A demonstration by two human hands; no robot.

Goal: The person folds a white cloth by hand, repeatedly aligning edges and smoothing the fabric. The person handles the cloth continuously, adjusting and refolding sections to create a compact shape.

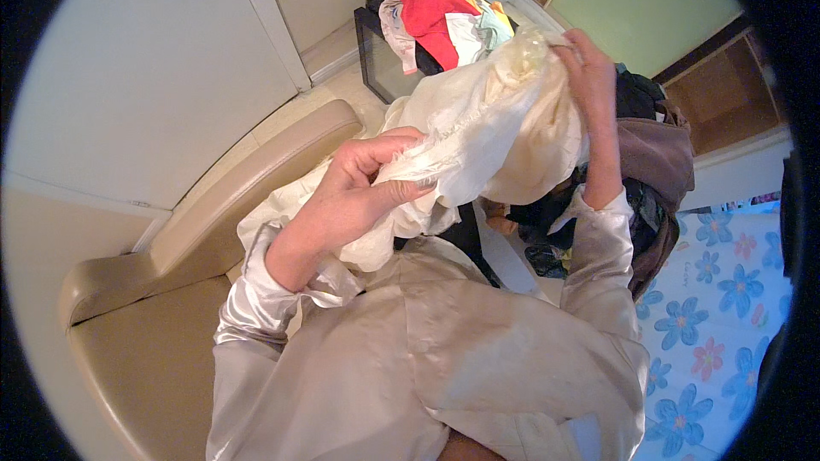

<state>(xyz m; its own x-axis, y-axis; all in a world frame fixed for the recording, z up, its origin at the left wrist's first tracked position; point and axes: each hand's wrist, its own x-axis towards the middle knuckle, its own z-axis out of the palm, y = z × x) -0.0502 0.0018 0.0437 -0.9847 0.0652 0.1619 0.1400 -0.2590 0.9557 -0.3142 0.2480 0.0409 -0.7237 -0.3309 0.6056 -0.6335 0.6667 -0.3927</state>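
Note:
A cream-white fabric with a frayed edge is stretched between my two hands. Nearer my body, my left hand pinches that edge between thumb and fingers. Farther out and to the right, my right hand grips a gathered, somewhat sheer part of the same cloth; its fingertips are partly hidden. Loose folds of the fabric hang below and spread left across my lap, over the satin garment that I wear.
A beige padded seat with an armrest lies to the left, near a white door. Colourful clothes are heaped at the back. Dark and brown garments pile up at the right, beside a blue-flowered cover and a wooden shelf.

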